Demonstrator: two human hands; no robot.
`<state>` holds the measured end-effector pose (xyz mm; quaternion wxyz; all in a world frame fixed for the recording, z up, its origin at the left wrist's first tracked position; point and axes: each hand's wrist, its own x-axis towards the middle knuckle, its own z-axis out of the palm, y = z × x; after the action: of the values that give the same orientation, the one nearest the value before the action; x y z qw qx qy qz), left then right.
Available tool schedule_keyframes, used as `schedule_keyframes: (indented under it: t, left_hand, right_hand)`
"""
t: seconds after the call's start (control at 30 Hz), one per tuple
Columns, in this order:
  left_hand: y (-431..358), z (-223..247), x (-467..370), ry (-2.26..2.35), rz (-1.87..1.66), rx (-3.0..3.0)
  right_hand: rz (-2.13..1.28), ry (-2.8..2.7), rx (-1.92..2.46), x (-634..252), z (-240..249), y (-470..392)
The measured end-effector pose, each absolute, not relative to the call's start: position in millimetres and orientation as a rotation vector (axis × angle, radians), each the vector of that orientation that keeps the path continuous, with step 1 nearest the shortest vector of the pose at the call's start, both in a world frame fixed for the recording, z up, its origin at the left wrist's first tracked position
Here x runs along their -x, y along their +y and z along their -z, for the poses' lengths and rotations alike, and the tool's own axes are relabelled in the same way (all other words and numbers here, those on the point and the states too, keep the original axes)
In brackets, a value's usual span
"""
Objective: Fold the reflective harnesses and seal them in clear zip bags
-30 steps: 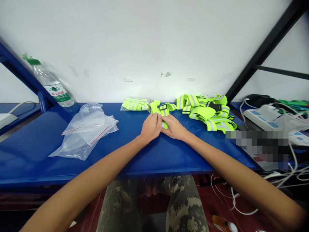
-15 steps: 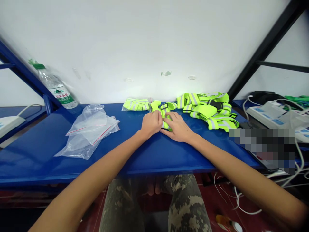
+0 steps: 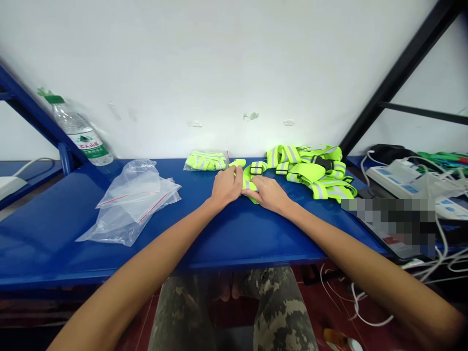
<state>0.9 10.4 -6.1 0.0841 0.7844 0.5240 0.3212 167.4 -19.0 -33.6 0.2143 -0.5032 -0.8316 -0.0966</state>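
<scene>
Two bare forearms (image 3: pixel 148 268) reach from the near side over the blue table (image 3: pixel 226 239), and we follow them toward the centre. At left, we find clear plastic bags (image 3: pixel 135 214) with red seal lines, flat and overlapping; none looks filled to us. At the centre, the left hand (image 3: pixel 227 186) has its fingers together, curled down onto a yellow-green reflective strap (image 3: pixel 249 185), their tips hidden from us. The right hand (image 3: pixel 272 194) is clamped on the same strap, thumb in front and fingers bent over it. The strap lies between the hands and just beyond them, its black buckle (image 3: pixel 257 170) showing behind; we judge it partly gathered, not yet compact. Farther off at right, we see a pile of similar straps (image 3: pixel 309 170), loose and unbagged. Farthest back, near the wall (image 3: pixel 219 73), one bundle (image 3: pixel 206 161) sits inside clear plastic. We therefore read one piece as done, one in hand and the pile as left; its count we cannot tell.
</scene>
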Motion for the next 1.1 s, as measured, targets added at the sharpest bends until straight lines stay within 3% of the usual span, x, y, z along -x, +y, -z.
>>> schedule_keyframes:
  t: [0.3,0.73,1.1]
  left_hand:
    - [1,16,-4,1.646,-1.080,-2.417]
    - [21,15,-9,1.970,-0.633,-2.315]
    - [25,21,-4,1.765,-0.845,-2.560]
  right_hand:
    - [-0.037,-2.120,1.466,-161,24,-1]
    - [0.204,-1.901,1.508,-148,39,-9]
    - [0.282,-2.329,1.249,-149,36,-33]
